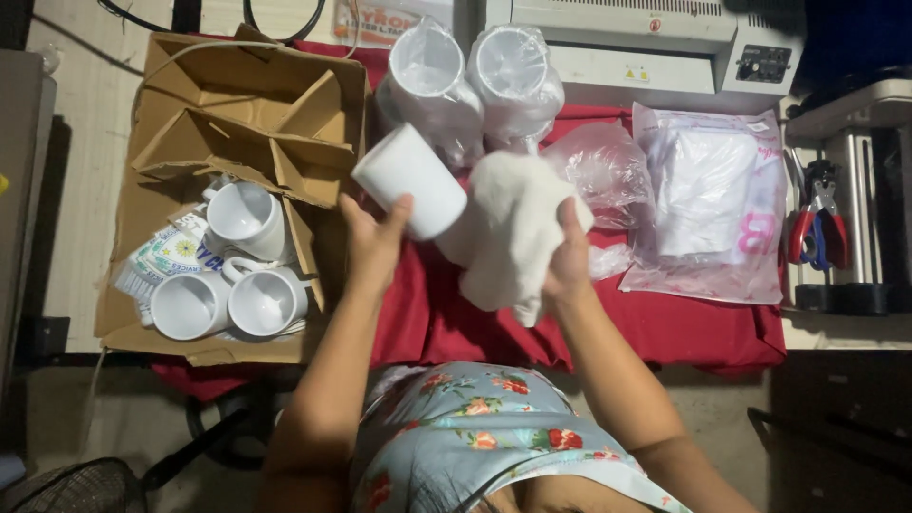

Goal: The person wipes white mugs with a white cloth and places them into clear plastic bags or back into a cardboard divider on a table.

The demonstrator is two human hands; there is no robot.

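Left hand (372, 237) grips a white mug (410, 180), fingers wrapped round its lower wall, thumb up the side. The mug is held in the air, tilted, over the red cloth (665, 323), just right of the box (237, 190).

Right hand (568, 261) is clenched on a white rag (513, 228), which is bunched up and touching the mug's right end. It looks like a wipe-down of the mug.

To do it well, my read:
- Turn the mug with the left hand, keep the rag hand steady, so the whole wall gets covered.
- Keep the left fingertips low on the wall; anything they touch after wiping needs another pass.
- Whether the rag reaches inside the mug, I can't tell from here.
- Hold it over the cloth, not over the box: three bare mugs (233, 275) sit at the box's near end, so a slip there chips several.

Far side: two wrapped mugs (470, 81), with plastic bags (708, 204) at right and pliers (819, 228) beyond them.
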